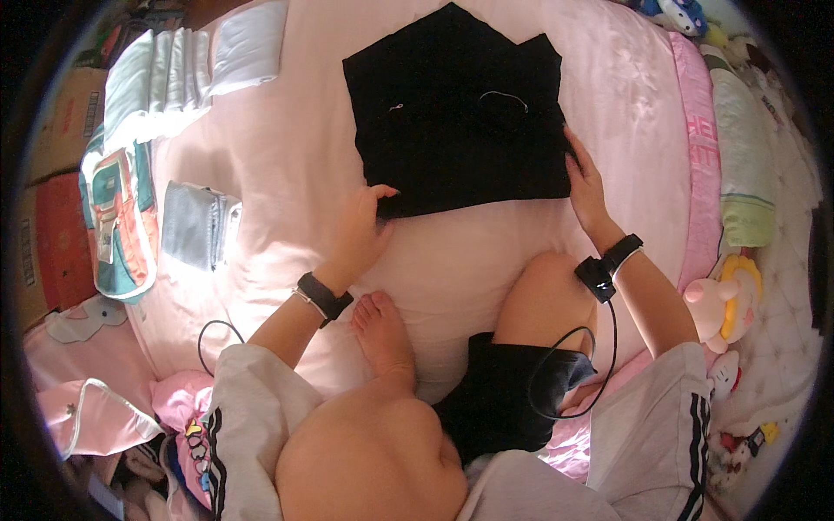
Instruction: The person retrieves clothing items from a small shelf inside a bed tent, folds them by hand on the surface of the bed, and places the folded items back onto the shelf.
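Note:
A black garment (456, 130), partly folded, lies spread before me on a pink bed sheet (300, 143). A thin pale cord loop (505, 96) and a small light tag or string (396, 107) show on its dark surface. My left hand (365, 225) is at the near left corner, index finger over the cloth and thumb just off its edge; it is slightly blurred, so its hold is unclear. At the right edge is my right hand (589, 185), with the garment's border between thumb and fingers. Both wrists wear black straps.
White folded cloths (159, 81) and a grey zippered pouch (192, 225) are on the left, beside a teal and orange bag (120, 221). Rolled bedding (743, 143) and a plush toy (717, 303) line the right side. A black cable (616, 352) hangs from my right wrist.

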### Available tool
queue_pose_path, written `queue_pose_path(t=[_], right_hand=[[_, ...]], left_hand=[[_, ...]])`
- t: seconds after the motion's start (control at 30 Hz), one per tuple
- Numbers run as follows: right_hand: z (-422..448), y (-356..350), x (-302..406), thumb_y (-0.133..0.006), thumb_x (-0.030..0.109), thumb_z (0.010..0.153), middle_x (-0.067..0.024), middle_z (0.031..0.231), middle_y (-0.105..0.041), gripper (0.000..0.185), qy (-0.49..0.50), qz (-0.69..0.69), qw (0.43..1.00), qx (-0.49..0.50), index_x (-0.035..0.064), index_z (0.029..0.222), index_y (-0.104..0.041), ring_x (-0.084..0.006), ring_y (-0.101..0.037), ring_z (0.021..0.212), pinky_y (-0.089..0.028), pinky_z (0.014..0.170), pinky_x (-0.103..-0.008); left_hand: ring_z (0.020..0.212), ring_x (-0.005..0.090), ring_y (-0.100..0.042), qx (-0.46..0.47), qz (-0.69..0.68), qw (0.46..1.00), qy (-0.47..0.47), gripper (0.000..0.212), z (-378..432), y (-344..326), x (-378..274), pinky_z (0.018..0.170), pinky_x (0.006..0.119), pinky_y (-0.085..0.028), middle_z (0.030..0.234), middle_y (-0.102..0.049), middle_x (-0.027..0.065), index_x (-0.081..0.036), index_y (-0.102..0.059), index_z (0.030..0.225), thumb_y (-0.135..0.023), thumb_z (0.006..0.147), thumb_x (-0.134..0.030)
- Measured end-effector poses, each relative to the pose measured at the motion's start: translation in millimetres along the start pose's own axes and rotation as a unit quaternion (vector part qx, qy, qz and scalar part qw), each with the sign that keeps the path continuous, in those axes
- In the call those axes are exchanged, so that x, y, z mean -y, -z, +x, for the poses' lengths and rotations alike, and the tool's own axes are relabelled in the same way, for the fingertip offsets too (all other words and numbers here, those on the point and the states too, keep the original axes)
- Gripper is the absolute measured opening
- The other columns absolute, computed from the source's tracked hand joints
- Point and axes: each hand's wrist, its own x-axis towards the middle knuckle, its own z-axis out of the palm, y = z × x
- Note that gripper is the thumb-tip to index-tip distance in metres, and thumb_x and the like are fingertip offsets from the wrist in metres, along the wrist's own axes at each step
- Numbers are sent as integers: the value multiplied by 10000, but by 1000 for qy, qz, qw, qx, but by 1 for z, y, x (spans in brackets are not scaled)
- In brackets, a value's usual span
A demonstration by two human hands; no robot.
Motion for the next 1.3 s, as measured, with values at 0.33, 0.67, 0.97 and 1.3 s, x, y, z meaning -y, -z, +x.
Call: queue_pose_path(t=[0.33, 0.67, 0.97, 1.3], right_hand=[[-12, 15, 32, -731, 170, 723, -169, 1044, -489, 637, 96, -415, 885, 187, 135, 1304, -472, -344, -508, 883, -433, 814, -409], [-41, 43, 61, -662, -54, 633, -123, 1026, -520, 419, 153, -425, 872, 189, 107, 1019, -649, -322, -511, 925, -438, 793, -387], [-54, 54, 54, -691, 31, 650, -60, 1347, -457, 193, 119, -272, 899, 322, 80, 818, -611, -312, -348, 1276, -289, 1049, -433], [28, 11, -4, -663, 154, 826, -51, 1040, -614, 356, -206, 228, 951, 39, 6, 1134, -563, -158, -562, 954, -422, 874, -286]], left_hand=[[868, 346, -483, -21, 59, 997, -41, 450, 28, -2, 11, 750, 417, -414, 883, -471, 138, -38, -538, 1108, -541, 679, 97], [875, 312, -463, 44, 128, 982, -134, 380, -19, 52, -28, 786, 399, -401, 911, -468, 120, -60, -631, 975, -597, 615, 55], [1217, 311, -455, 204, -208, 953, -81, 382, -38, 55, -8, 1060, 459, -292, 1196, -553, 104, -57, -550, 954, -669, 610, 58], [978, 128, -540, -6, -420, 880, 223, 297, 47, 33, 21, 861, 260, -430, 1069, -589, 63, 3, -518, 1131, -606, 889, -145]])
